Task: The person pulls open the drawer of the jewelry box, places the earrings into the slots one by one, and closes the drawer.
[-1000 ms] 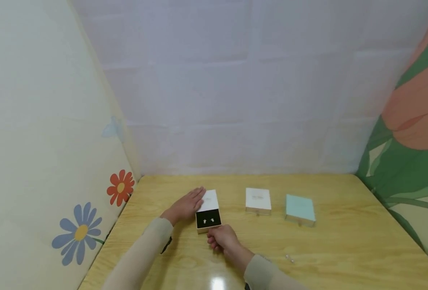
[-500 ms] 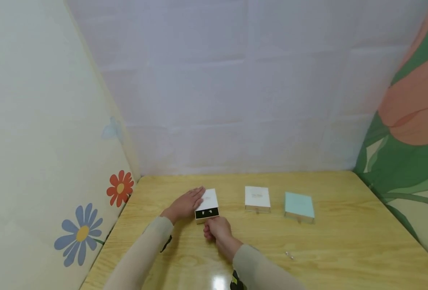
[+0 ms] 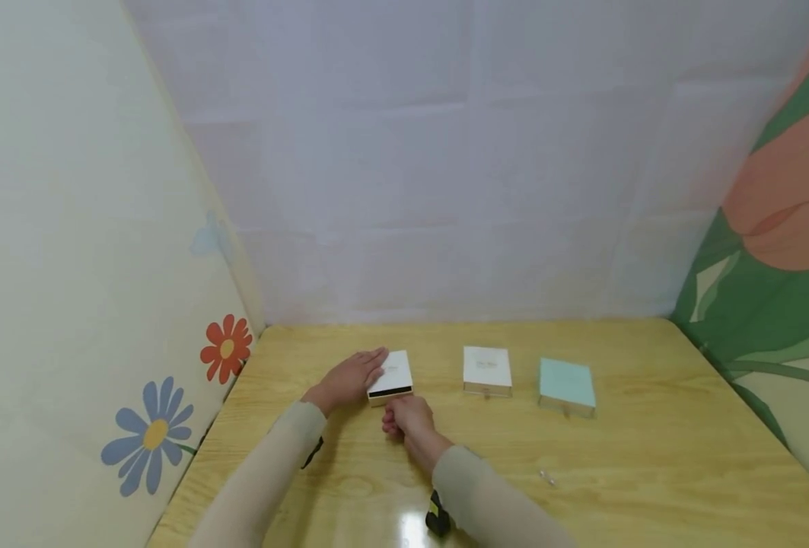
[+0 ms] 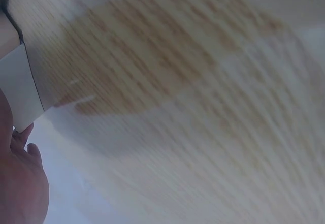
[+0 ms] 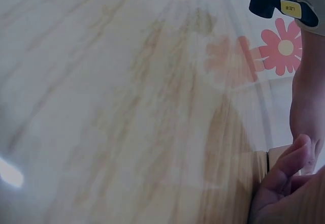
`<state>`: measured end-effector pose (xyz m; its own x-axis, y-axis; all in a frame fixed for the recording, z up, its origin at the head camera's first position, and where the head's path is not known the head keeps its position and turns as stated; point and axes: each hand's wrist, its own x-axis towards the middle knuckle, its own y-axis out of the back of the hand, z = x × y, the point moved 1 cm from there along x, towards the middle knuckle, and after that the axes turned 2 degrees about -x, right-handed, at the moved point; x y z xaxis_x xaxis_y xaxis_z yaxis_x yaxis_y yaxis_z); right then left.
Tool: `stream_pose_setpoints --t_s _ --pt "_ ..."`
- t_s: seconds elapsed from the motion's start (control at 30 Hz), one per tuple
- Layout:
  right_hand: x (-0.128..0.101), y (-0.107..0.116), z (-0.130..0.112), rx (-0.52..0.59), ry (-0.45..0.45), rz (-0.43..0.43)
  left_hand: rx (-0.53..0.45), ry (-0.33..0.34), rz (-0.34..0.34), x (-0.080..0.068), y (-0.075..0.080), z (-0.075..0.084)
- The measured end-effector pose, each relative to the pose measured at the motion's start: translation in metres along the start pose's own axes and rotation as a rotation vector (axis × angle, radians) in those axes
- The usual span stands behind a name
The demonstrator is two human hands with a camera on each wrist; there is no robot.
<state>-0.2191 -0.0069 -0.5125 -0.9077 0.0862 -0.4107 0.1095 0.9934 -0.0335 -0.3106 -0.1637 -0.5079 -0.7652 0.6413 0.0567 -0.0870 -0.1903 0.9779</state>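
Wood-grain table (image 3: 651, 457) is backed by white panels. Near its left end a white drawer box (image 3: 392, 376) is touched by the flat left hand (image 3: 347, 378), fingers straight; the right hand (image 3: 406, 418), fingers curled, is pressed against its nearly closed drawer.

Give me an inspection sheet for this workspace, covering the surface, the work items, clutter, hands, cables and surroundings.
Surface: wooden table, glossy, a light glare near the front edge.
Work items: white drawer box, its drawer almost closed, only a dark strip showing at the front.
Clutter: second white box and mint green box, both closed; a small shiny item lying alone, too small to identify.
Hands: left hand flat against the drawer box's left side; right hand at the drawer front, fingers curled.
Cables: nothing seen.
Surroundings: white back wall, flower-print panel left, green and orange panel right.
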Motion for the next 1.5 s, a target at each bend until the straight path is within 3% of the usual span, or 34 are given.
stream_pose_setpoints --t_s 0.2,0.7,0.9,1.13,1.5 --pt "0.0 -0.002 -0.006 0.006 -0.031 0.011 -0.004 0.015 -0.016 0.0 0.003 0.002" --pt "0.009 -0.005 -0.008 0.044 -0.006 0.007 0.049 0.04 -0.047 0.002 0.006 0.004" --pt "0.011 -0.006 -0.005 0.043 -0.016 -0.006 0.06 0.018 -0.032 0.002 0.007 0.004" --pt "0.008 -0.007 -0.007 0.017 -0.017 0.007 0.15 0.019 -0.063 0.004 0.01 0.003" --pt "0.005 -0.002 -0.012 0.018 -0.067 -0.016 0.162 -0.022 -0.108 0.008 0.016 0.007"
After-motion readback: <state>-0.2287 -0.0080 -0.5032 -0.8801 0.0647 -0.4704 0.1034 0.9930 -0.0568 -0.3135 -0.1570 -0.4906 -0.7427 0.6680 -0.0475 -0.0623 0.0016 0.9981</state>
